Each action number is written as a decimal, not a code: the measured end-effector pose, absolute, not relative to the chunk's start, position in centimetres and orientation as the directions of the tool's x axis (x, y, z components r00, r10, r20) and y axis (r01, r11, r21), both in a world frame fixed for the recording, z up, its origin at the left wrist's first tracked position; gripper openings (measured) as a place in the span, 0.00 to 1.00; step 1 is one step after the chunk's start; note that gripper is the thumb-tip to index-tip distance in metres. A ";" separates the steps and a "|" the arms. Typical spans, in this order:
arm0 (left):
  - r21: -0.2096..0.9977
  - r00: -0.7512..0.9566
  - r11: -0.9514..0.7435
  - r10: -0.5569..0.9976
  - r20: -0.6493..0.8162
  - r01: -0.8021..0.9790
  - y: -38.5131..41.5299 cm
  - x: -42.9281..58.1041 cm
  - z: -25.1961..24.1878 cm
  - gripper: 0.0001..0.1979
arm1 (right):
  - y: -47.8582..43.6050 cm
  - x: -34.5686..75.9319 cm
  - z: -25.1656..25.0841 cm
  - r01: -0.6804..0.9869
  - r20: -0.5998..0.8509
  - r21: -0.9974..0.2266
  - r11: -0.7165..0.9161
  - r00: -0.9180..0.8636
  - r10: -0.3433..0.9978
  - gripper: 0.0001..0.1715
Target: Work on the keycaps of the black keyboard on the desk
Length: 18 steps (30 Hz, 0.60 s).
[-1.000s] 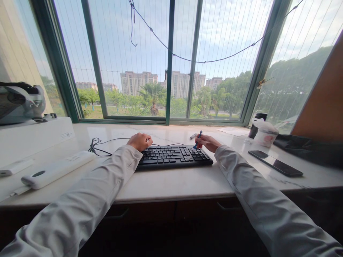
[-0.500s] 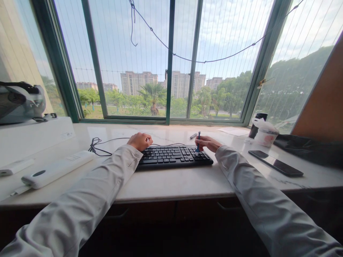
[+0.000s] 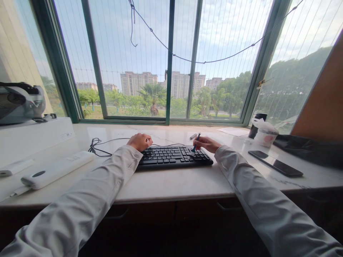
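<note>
A black keyboard point(image 3: 171, 157) lies flat on the white marble-look counter in front of me. My right hand point(image 3: 206, 144) pinches a small blue-handled brush point(image 3: 196, 143), its pale bristles down on the keys at the right-hand part of the keyboard. The handle leans, top to the right. At the far left corner of the keyboard, my left hand point(image 3: 140, 142) is closed with curled fingers against its edge; part of the grip is hidden by the hand and sleeve.
Behind the keyboard lies a small silvery stick point(image 3: 193, 136). To the right are a phone point(image 3: 276, 163), a lidded cup point(image 3: 265, 135) and a dark bottle point(image 3: 257, 125). Leftward, a black cable point(image 3: 93, 147), a long white device point(image 3: 59, 169) and a white box point(image 3: 34, 137) sit on the counter point(image 3: 174, 185).
The brush has shifted slightly left across the keys and its handle has gone from nearly upright to leaning. My right hand moved with it; my left hand stays put.
</note>
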State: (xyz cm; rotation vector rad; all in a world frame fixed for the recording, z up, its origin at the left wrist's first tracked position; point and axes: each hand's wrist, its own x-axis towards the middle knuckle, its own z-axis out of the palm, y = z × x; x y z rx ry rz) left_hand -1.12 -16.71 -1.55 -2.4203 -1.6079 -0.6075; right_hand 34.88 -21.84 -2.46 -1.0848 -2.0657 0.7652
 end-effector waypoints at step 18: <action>0.068 0.341 -0.404 0.842 0.418 0.912 -16.7 -1.1 -1.5 0.17 | -22.4 34.8 -2.2 0.702 0.387 -0.505 0.503 -0.336 0.859 0.31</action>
